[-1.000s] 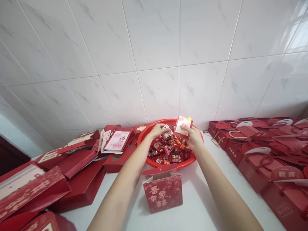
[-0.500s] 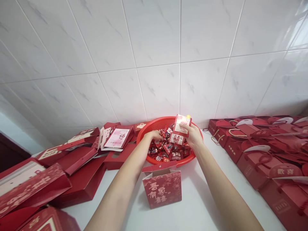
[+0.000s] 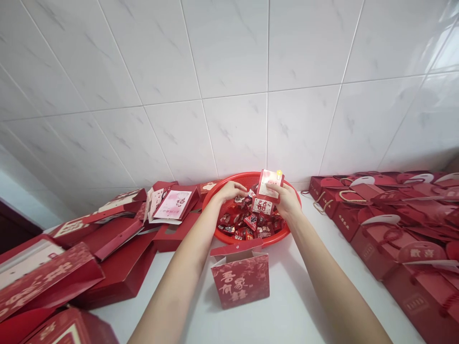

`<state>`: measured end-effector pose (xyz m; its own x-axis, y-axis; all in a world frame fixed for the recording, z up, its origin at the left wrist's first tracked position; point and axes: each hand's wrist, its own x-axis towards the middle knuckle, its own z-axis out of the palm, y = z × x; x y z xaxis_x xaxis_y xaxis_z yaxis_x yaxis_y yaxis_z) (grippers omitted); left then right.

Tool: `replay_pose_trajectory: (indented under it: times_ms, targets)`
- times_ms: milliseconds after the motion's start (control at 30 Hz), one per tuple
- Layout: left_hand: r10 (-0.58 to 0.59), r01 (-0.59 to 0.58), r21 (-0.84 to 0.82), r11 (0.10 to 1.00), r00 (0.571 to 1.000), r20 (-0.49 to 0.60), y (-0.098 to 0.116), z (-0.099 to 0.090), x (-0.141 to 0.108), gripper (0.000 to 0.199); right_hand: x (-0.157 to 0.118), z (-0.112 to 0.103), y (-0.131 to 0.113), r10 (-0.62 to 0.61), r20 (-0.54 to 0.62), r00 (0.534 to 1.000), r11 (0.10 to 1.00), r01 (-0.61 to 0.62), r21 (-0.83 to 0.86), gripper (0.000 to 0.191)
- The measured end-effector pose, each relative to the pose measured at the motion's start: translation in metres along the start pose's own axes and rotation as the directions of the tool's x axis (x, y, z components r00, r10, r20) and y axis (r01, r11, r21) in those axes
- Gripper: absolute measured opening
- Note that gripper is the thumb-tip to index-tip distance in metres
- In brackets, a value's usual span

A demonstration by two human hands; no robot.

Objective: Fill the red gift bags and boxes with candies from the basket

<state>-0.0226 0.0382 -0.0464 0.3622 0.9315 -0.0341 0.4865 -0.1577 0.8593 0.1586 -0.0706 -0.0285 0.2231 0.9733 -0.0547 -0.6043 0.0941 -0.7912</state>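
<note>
My right hand [image 3: 285, 198] grips a small red-and-cream packet [image 3: 270, 184] with a yellow flower-shaped spot at its top corner. A white-and-red printed panel [image 3: 262, 206] shows just below it; whether the two are joined I cannot tell. Over the left part of a red plastic basket [image 3: 211, 203], my left hand [image 3: 231, 192] hovers with fingers stretched out above the wrapped candies [image 3: 251, 220]. In front of the basket stands a red paper gift box [image 3: 241, 282] with pale characters, its top flap raised.
Red boxes [image 3: 122, 267] lie piled at the left, with pink-and-white cards [image 3: 172, 205] on top. Rows of closed red boxes with rope handles [image 3: 373, 234] fill the right side. A tiled wall [image 3: 236, 134] rises behind the white table [image 3: 287, 296].
My left hand has risen out of the candies, and its fingers have straightened. My right hand still grips the packet in nearly the same place.
</note>
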Motion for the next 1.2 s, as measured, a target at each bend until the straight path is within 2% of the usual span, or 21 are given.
replay_pose_trajectory:
  times_ms: [133, 333, 500, 733, 900, 1067, 1200]
  targets:
    - [0.081, -0.091, -0.110, 0.990, 0.993, -0.088, 0.009, 0.001, -0.003, 0.039, 0.005, -0.003, 0.000, 0.042, 0.021, 0.999, 0.999, -0.042, 0.019, 0.012]
    - [0.179, -0.221, -0.279, 0.935, 0.969, -0.171, 0.015, 0.003, -0.005, 0.045, 0.008, -0.007, -0.003, 0.153, 0.112, 0.982, 0.985, -0.161, 0.065, 0.012]
    - [0.196, -0.248, -0.294, 0.923, 0.961, -0.195, 0.019, 0.004, -0.007, 0.047, 0.005, -0.005, -0.007, 0.186, 0.146, 0.972, 0.979, -0.195, 0.054, 0.011]
    - [0.195, -0.248, -0.405, 0.880, 0.966, -0.168, 0.030, 0.008, -0.015, 0.049, 0.004, -0.005, -0.007, 0.209, 0.109, 0.972, 0.970, -0.220, 0.102, 0.007]
    - [0.193, -0.250, -0.410, 0.877, 0.965, -0.177, 0.032, 0.008, -0.016, 0.048, 0.009, -0.009, -0.003, 0.216, 0.105, 0.971, 0.971, -0.225, 0.078, 0.010]
    - [0.216, -0.267, -0.444, 0.855, 0.963, -0.163, 0.030, 0.007, -0.012, 0.044, 0.009, -0.011, -0.004, 0.196, 0.155, 0.968, 0.979, -0.203, 0.031, 0.013]
    - [0.226, -0.279, -0.523, 0.805, 0.960, -0.165, 0.030, 0.008, -0.010, 0.043, 0.003, -0.007, -0.007, 0.229, 0.197, 0.953, 0.973, -0.231, -0.014, 0.012]
